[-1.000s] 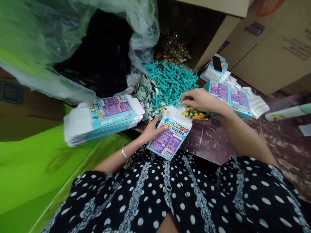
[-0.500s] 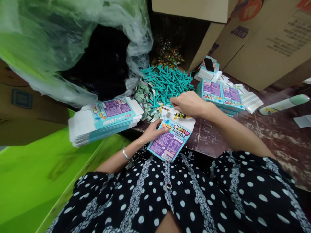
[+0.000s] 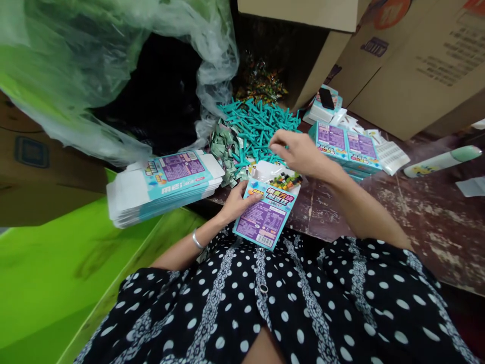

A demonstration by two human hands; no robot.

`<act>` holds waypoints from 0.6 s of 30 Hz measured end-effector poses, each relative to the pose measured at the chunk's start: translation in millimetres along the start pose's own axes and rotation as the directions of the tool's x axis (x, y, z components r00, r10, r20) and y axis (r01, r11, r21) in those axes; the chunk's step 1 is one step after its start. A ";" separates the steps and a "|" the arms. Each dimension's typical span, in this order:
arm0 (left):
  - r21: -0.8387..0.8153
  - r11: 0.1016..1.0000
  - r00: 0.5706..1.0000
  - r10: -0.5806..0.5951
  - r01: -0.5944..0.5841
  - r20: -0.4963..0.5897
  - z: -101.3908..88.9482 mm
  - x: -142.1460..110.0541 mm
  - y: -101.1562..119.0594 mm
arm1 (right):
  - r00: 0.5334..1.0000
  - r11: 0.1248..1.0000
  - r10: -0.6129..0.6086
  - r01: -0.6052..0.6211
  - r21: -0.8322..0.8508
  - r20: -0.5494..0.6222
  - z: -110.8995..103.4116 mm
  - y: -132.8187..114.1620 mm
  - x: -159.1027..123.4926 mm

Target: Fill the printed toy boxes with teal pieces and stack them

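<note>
My left hand (image 3: 239,202) grips a small teal and purple cardboard box (image 3: 263,222) by its left side, thumb across the printed front. The box's top is open toward the table, and small black, orange and green pieces (image 3: 287,180) show at its mouth, with clear plastic around them. Just beyond the box, my right hand (image 3: 290,147) hovers with curled fingers at the near edge of a heap of teal plastic sticks (image 3: 261,126). Whatever its fingertips hold, if anything, is hidden. Small pale green packets (image 3: 223,149) lie left of the heap.
Flat, unfilled boxes (image 3: 170,184) are stacked at left beside a big plastic bag (image 3: 217,65). Filled boxes (image 3: 346,144) stand at right, near a phone (image 3: 326,98) and a spray can (image 3: 443,161). Large cartons (image 3: 409,76) rise behind; shiny wrapped packets (image 3: 261,83) lie inside one.
My right hand has drawn slightly up and back, its fingers less tightly curled. The box has tilted more upright, and more of the coloured pieces show at its mouth.
</note>
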State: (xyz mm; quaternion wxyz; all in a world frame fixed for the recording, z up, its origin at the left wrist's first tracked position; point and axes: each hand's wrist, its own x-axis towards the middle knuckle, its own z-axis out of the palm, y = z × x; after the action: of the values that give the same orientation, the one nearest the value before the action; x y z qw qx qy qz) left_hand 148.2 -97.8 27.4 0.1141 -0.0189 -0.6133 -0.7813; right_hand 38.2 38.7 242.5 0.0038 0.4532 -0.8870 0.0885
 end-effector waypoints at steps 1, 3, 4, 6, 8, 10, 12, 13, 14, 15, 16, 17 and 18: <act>0.000 1.000 1.000 0.008 -0.008 -0.029 -1.5 -0.9 -0.3 | 0.999 0.999 0.013 -0.015 -0.035 -0.034 -8.4 7.0 -6.6; 0.006 1.000 0.997 0.030 -0.029 -0.070 -2.9 -2.3 -0.8 | 0.998 0.995 0.061 -0.061 -0.076 0.005 -19.8 19.1 -21.6; 0.011 0.999 0.996 0.041 -0.040 -0.080 -2.4 -2.8 -1.0 | 0.995 0.994 0.086 -0.083 -0.072 0.044 -21.7 23.1 -28.7; 0.014 0.998 0.994 0.057 -0.056 -0.096 1.0 -3.5 -1.6 | 0.991 0.993 0.112 -0.109 -0.034 0.078 -19.2 25.7 -39.9; 0.017 0.998 0.991 0.064 -0.063 -0.120 6.2 -4.3 -2.3 | 0.993 0.994 0.110 -0.110 -0.016 0.043 -12.9 22.8 -45.6; 0.036 0.997 0.987 0.076 -0.072 -0.144 11.1 -5.4 -3.2 | 0.994 0.994 0.100 -0.099 -0.044 0.042 -8.4 19.2 -45.7; 0.066 0.994 0.984 0.091 -0.082 -0.154 14.1 -7.2 -3.7 | 0.989 0.992 0.108 -0.101 -0.070 0.102 -8.0 18.2 -42.3; 0.079 0.993 0.983 0.096 -0.085 -0.155 14.9 -8.1 -3.6 | 0.983 0.992 0.113 -0.104 -0.068 0.144 -8.9 18.9 -40.0; 0.087 0.992 0.984 0.098 -0.086 -0.152 15.2 -9.1 -3.3 | 0.977 0.993 0.112 -0.103 -0.059 0.182 -10.0 19.8 -37.5; 0.093 0.992 0.985 0.096 -0.083 -0.146 15.3 -9.9 -2.8 | 0.972 0.994 0.109 -0.100 -0.051 0.206 -10.7 20.6 -35.0; 0.099 0.992 0.986 0.093 -0.079 -0.137 15.4 -10.6 -2.0 | 0.970 0.994 0.105 -0.097 -0.047 0.220 -10.5 20.8 -32.5; 0.102 0.992 0.988 0.090 -0.077 -0.127 15.5 -11.0 -1.3 | 0.966 0.994 0.106 -0.099 -0.043 0.234 -9.1 20.1 -30.0; 0.101 0.992 0.989 0.088 -0.077 -0.118 15.8 -11.3 -0.7 | 0.959 0.994 0.113 -0.109 -0.029 0.258 -6.4 18.4 -27.5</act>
State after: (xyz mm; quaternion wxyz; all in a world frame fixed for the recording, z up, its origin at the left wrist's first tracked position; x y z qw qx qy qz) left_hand 157.3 -80.7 28.7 0.1843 0.0090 -0.6410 -0.7450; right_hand 39.1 72.4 243.5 -0.1140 0.4104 -0.9045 0.0219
